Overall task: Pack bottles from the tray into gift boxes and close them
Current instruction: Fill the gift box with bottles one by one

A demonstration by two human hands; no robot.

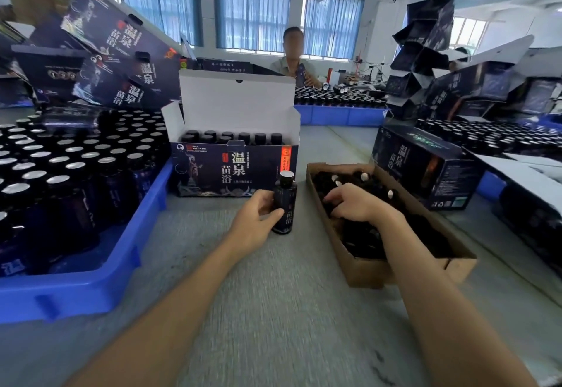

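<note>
Grey worktop [273,310], packing room. Left hand [255,219] grips dark bottle [285,201], upright on worktop just before open gift box [231,171] holding row of bottles. Right hand [354,204] down in cardboard tray [365,274], fingers bent; grip unclear. Blue tray [121,265] of bottles at left.

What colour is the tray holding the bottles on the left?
Bright blue tray, clearest in the head view.

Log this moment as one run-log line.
left hand: grips upright bottle on table | right hand: in cardboard box, grasp unclear | gift box: open, bottles inside | blue tray: stocked
</note>
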